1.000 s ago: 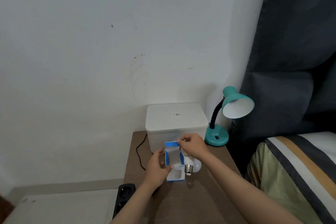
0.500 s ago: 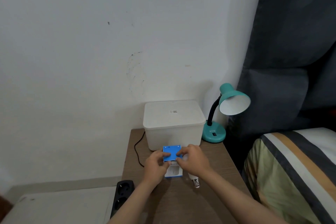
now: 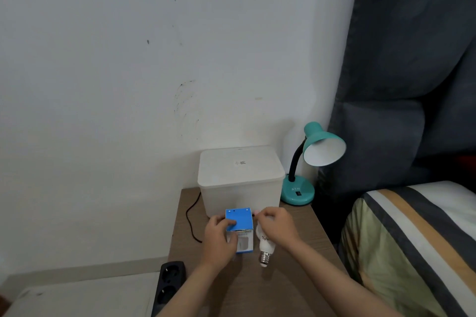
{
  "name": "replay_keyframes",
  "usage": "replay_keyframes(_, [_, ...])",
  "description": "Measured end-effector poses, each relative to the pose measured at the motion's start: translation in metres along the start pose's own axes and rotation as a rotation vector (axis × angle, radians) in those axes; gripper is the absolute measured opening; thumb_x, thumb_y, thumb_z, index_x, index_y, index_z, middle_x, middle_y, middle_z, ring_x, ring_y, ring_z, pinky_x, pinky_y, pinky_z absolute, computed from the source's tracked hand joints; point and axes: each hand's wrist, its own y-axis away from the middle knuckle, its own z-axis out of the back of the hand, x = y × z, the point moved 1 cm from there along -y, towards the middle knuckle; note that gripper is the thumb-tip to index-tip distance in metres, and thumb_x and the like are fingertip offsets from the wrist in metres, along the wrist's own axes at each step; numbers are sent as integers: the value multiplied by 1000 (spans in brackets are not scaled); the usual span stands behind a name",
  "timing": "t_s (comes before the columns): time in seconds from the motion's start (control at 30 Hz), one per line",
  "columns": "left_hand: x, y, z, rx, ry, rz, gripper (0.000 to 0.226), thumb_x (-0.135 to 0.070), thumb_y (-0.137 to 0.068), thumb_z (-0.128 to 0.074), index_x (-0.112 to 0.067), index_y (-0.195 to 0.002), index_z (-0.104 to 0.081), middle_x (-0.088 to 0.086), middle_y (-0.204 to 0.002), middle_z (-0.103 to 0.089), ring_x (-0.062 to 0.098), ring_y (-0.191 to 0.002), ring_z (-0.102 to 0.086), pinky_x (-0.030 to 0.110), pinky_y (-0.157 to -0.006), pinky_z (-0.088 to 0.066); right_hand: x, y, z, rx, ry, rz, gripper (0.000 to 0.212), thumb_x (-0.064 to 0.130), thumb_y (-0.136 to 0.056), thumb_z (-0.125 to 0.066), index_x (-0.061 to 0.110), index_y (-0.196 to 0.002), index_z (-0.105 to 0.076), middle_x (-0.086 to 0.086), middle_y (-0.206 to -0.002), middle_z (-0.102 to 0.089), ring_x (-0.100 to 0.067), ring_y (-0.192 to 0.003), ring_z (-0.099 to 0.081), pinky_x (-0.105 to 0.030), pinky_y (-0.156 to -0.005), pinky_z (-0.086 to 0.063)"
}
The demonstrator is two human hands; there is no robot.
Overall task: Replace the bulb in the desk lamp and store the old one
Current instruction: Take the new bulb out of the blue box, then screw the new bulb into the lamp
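Bulb [image 3: 263, 240]: on table [image 3: 304, 273], just right of box [image 3: 239, 224], under R hand [image 3: 277, 224].
R hand: curled on bulb.
L hand [image 3: 219, 235]: clasps box.
Handling: light, glass-fragile, slippery; take by dome, not screw cap.

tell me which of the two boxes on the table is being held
The small blue box, standing at the front of the table. The left hand grips it. The big white box behind it sits untouched by the wall.
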Motion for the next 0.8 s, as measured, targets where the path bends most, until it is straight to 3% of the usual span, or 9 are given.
replay_keyframes(0.1, [-2,3,-3,-35,-72,-68,29,-16,-80,-67,-19,-108,-61,0,-125,-45,14,-120,-39,12,-87,-36,-2,-3,8,-28,-270,-143,23,27,-84,-67,6,-76,-72,-10,-78,-70,-18,-72,-61,-29,-65,-49])
replay_keyframes(0.2, [-2,4,-5,-41,-131,-105,28,-14,-81,-66,-17,-108,-63,0,-128,-48,15,-121,-38,18,-93,-31,-3,0,18,81,-669,-309,6,8,-82,-64,6,-88,-66,-16,-94,-64,-26,-79,-61,-29,-56,-50])
replay_keyframes(0.33, [-4,3,-8,-65,-157,-118,29,-15,-84,-63,-17,-112,-62,-3,-127,-51,11,-121,-39,17,-94,-32,-8,5,33,202,-948,-379,27,1,-85,-49,11,-108,-57,-14,-105,-57,-27,-89,-57,-36,-68,-48])
replay_keyframes(0.43, [-11,1,-9,-66,-139,-99,32,-19,-83,-64,-17,-115,-61,-3,-124,-50,13,-120,-40,22,-94,-40,-11,8,43,156,-981,-352,30,13,-91,-56,6,-119,-54,-17,-114,-60,-30,-93,-63,-39,-72,-53])
replay_keyframes(0.5, [-20,-2,-9,-62,-129,-137,34,-21,-82,-64,-18,-116,-59,-4,-121,-51,13,-117,-42,26,-93,-42,-8,10,54,109,-923,-319,31,28,-92,-57,9,-117,-53,-20,-113,-65,-36,-92,-69,-43,-74,-57])
replay_keyframes(0.6, [-44,-12,-11,-74,-88,-229,35,-23,-82,-64,-18,-117,-59,-4,-119,-52,9,-113,-43,22,-89,-38,0,16,78,1,-809,-283,29,45,-96,-45,20,-111,-53,-13,-94,-67,-31,-68,-70,-35,-57,-57])
replay_keyframes(0.7, [-79,-26,-17,-109,-21,-307,32,-19,-81,-65,-16,-113,-60,-1,-116,-54,12,-112,-46,22,-92,-36,-2,12,102,-157,-765,-236,32,45,-95,-45,19,-111,-55,-13,-88,-61,-21,-52,-59,-29,-47,-52])
replay_keyframes(0.8, [-116,-42,-27,-121,33,-375,32,-17,-82,-63,-16,-113,-60,0,-117,-55,12,-112,-47,24,-96,-38,-5,9,126,-238,-861,-169,27,26,-93,-57,19,-118,-51,-14,-102,-59,-25,-66,-64,-35,-57,-56])
